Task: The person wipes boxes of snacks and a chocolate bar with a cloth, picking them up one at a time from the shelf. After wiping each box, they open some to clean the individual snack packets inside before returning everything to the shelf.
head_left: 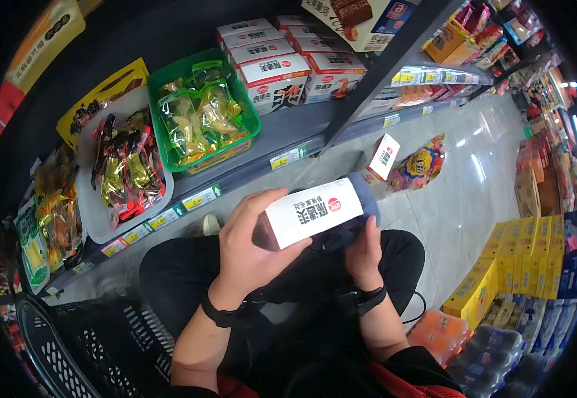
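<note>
Left hand, right hand: grip tight on bottle; green tray beyond.

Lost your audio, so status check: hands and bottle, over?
Left hand gripping bottle at base end. Right hand holding cap end. Bottle lying sideways over lap. Basket off left, not in way.

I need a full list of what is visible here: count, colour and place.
dark plastic bottle with a white label: one, brown, held in both hands
green plastic basket of yellow packets: one, green, on shelf
white plastic tray of red-gold packets: one, white, shelf left of green basket
white-and-red cardboard cartons: several, white, shelf right of green basket
yellow cardboard cartons: many, yellow, floor at right
black mesh shopping basket: one, black, bottom left
left hand: one, bare, around the bottle's body
right hand: one, bare, at its cap end
</note>
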Demonstrator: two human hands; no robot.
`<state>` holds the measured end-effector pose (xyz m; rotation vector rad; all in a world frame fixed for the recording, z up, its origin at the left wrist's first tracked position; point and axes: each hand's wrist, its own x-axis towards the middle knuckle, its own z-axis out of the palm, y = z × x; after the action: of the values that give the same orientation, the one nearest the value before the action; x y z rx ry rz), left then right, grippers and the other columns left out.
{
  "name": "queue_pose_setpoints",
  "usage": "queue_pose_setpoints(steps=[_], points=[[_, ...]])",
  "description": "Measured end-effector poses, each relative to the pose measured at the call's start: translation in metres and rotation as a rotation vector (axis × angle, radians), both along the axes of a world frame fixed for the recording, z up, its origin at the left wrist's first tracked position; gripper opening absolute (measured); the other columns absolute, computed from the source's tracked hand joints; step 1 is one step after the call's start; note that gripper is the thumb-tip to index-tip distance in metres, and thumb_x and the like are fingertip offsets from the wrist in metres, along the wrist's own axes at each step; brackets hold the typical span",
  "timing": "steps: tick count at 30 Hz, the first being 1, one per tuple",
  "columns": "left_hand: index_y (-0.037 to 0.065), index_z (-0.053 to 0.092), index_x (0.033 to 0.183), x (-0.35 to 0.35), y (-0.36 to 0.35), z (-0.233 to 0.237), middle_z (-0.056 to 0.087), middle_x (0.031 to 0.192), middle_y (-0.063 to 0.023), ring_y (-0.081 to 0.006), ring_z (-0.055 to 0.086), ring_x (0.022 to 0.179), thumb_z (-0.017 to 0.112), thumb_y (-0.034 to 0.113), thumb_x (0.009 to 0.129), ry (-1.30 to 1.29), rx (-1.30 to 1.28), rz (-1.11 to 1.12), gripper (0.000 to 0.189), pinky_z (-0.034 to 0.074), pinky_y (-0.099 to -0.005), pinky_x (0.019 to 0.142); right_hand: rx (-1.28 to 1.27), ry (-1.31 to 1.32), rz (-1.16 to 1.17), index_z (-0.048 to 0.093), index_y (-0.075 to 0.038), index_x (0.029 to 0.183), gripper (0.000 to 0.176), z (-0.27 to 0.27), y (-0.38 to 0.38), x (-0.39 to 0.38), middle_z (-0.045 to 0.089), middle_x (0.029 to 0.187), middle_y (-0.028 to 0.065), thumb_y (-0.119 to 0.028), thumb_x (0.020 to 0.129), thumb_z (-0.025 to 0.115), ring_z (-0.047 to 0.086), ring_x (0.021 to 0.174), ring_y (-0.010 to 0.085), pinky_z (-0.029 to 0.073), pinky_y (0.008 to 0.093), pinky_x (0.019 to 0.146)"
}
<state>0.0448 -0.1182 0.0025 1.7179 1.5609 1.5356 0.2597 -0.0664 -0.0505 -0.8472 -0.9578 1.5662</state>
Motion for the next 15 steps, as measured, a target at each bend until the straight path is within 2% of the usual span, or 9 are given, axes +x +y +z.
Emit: queue_pose_setpoints(steps=[1, 5, 6, 9, 10, 11, 13, 14, 15], points=[[0.001, 0.055, 0.13, 0.002, -0.001, 0.0, 0.067, 0.118, -0.0155, -0.0259, 0.068, 0.106, 0.093, 0.014, 0.064, -0.008, 0.002, 0.006, 0.077, 0.054, -0.0376, 0.093, 0.047, -0.054, -0.024, 0.038, 0.003, 0.146, 0.059, 0.004, 0.002, 0.002, 0.053, 0.142, 0.0162, -0.034, 0.102, 0.051, 0.052, 0.131, 0.0278, 0.038, 0.0412, 0.111], [0.004, 0.057, 0.131, 0.009, -0.001, 0.001, 0.068, 0.12, -0.0159, -0.0275, 0.069, 0.108, 0.094, 0.015, 0.064, -0.031, 0.008, 0.023, 0.077, 0.054, -0.0374, 0.093, 0.169, -0.225, -0.067, 0.037, 0.003, 0.147, 0.062, 0.006, 0.002, 0.006, 0.054, 0.14, 0.0155, -0.033, 0.1, 0.055, 0.055, 0.127, 0.0261, 0.042, 0.0401, 0.107], [0.005, 0.058, 0.131, 0.011, -0.001, 0.001, 0.068, 0.12, -0.0158, -0.0277, 0.069, 0.108, 0.094, 0.015, 0.064, -0.026, 0.009, 0.03, 0.077, 0.055, -0.0376, 0.093, 0.207, -0.167, -0.127, 0.052, 0.005, 0.133, 0.04, 0.007, 0.001, 0.0, 0.061, 0.128, 0.0151, -0.017, 0.101, 0.054, 0.059, 0.117, 0.024, 0.042, 0.0364, 0.102], [0.009, 0.058, 0.131, 0.012, 0.0, -0.005, 0.069, 0.117, -0.0137, -0.0302, 0.069, 0.106, 0.092, 0.012, 0.063, 0.059, 0.029, 0.051, 0.076, 0.055, -0.039, 0.091, 0.533, -0.762, -0.037, 0.057, 0.004, 0.129, 0.033, 0.018, 0.009, -0.001, 0.063, 0.123, 0.0175, -0.013, 0.1, 0.054, 0.061, 0.112, 0.0252, 0.045, 0.0374, 0.097], [0.009, 0.059, 0.131, 0.012, -0.001, -0.007, 0.069, 0.117, -0.0134, -0.0309, 0.068, 0.105, 0.091, 0.011, 0.063, 0.097, 0.029, 0.063, 0.076, 0.055, -0.0396, 0.091, 0.362, -0.792, -0.014, 0.06, 0.003, 0.125, 0.029, 0.021, 0.006, -0.007, 0.064, 0.118, 0.0199, -0.01, 0.099, 0.055, 0.063, 0.107, 0.0296, 0.046, 0.0385, 0.094], [0.01, 0.059, 0.131, 0.013, -0.001, -0.009, 0.069, 0.116, -0.013, -0.0316, 0.068, 0.104, 0.09, 0.01, 0.062, 0.136, 0.031, 0.074, 0.075, 0.055, -0.0402, 0.09, 0.562, -0.917, -0.012, 0.058, 0.003, 0.127, 0.032, 0.022, 0.008, -0.013, 0.063, 0.119, 0.0221, -0.01, 0.098, 0.056, 0.061, 0.108, 0.0364, 0.046, 0.0401, 0.096], [0.012, 0.06, 0.131, 0.016, 0.001, -0.01, 0.068, 0.112, -0.0104, -0.0295, 0.067, 0.101, 0.082, 0.004, 0.065, 0.189, 0.089, 0.037, 0.07, 0.053, -0.04, 0.088, 0.647, -0.97, 0.105, 0.056, 0.003, 0.13, 0.034, 0.02, 0.001, -0.019, 0.06, 0.123, 0.0241, -0.009, 0.098, 0.055, 0.058, 0.112, 0.0417, 0.043, 0.0426, 0.1], [0.013, 0.06, 0.13, 0.019, 0.004, -0.012, 0.068, 0.11, -0.0091, -0.0284, 0.066, 0.099, 0.078, 0.001, 0.066, 0.218, 0.122, 0.023, 0.068, 0.052, -0.0399, 0.087, 0.67, -0.911, 0.166, 0.053, 0.003, 0.133, 0.037, 0.019, -0.003, -0.025, 0.057, 0.128, 0.025, -0.01, 0.098, 0.053, 0.054, 0.119, 0.0446, 0.04, 0.0442, 0.105], [0.014, 0.06, 0.131, 0.024, 0.003, -0.016, 0.067, 0.109, -0.0078, -0.0279, 0.065, 0.099, 0.074, -0.001, 0.067, 0.219, 0.107, 0.05, 0.067, 0.05, -0.0399, 0.088, 0.581, -0.79, 0.227, 0.051, 0.003, 0.135, 0.04, 0.013, -0.01, -0.027, 0.056, 0.132, 0.0254, -0.015, 0.1, 0.05, 0.052, 0.124, 0.0445, 0.038, 0.0439, 0.107]])
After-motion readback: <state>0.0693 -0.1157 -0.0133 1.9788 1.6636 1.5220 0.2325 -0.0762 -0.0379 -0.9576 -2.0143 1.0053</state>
